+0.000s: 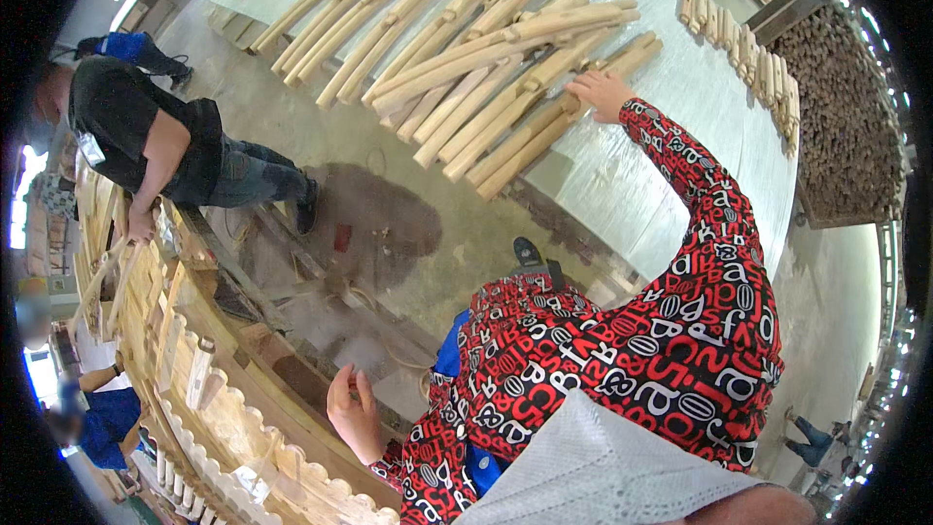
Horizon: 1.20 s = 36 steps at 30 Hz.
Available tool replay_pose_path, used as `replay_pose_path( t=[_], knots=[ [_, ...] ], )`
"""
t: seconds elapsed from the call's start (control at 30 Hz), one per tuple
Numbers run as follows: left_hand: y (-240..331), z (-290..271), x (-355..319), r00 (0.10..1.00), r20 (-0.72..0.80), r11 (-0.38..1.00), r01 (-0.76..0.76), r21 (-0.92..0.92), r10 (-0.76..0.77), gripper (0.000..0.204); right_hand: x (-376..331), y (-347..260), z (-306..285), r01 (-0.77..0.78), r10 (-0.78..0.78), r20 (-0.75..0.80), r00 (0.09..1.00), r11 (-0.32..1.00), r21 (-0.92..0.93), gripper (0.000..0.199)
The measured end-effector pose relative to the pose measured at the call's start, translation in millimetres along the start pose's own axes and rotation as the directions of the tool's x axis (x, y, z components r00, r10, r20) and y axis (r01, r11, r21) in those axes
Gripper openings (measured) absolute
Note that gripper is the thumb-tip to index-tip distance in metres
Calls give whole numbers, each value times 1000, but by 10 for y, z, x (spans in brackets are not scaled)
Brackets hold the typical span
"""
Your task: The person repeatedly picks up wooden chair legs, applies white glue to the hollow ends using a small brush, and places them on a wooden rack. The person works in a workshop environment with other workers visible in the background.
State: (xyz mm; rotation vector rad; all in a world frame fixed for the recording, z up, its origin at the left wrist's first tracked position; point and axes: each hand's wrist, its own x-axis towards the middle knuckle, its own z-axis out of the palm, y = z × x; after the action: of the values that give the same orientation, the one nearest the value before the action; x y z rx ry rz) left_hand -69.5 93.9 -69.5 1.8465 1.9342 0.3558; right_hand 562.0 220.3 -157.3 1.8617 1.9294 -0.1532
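- Sticks (530, 148) of pale wood lie in an overlapping heap on the table (632, 180), many of their ends jutting past its edge over the floor.
- My right hand (604, 95) is over the table, fingers on the outermost sticks at the heap's bare-table side. I cannot tell whether the fingers wrap around one or merely rest on top.
- My left hand (355, 413) hangs well apart from the table, fingers loosely curled with a gap to the thumb; I see nothing in it.
- I judge it best to work from this outer side of the table heap, where fewer sticks cross over and one should come free without dragging others.
- The jutting ends want care: too much push toward that table edge could tip a stick off, so I would draw it back toward the bare tabletop.
- A grip near the middle of a stick should balance better than one at its end.
- The short pieces (741, 51) lined along the table's far right side need room, so I would swing no long end that way.
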Motion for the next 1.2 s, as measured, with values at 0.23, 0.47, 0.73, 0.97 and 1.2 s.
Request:
replay_pose_path(
  t=[0.23,0.47,0.73,0.97,1.2],
  knots=[
    [383,248,76,975,35,974,-217,-69,219,23,283,-172,19,351,-346,-118,931,936,27,91],
    [661,648,199,976,134,983,-160,-93,172,25,507,-728,-312,563,-544,-241,804,827,11,91],
    [957,1253,523,918,311,799,-10,-602,245,57,245,-2154,-1249,745,-641,-386,663,618,253,91],
    [1144,1494,990,965,132,85,115,-990,227,79,-287,-3319,-2360,880,-605,-649,462,222,420,83],
    [711,677,532,998,63,207,62,-976,-3,75,-617,-3418,-2373,980,-665,-730,158,16,198,77]
  ],
)
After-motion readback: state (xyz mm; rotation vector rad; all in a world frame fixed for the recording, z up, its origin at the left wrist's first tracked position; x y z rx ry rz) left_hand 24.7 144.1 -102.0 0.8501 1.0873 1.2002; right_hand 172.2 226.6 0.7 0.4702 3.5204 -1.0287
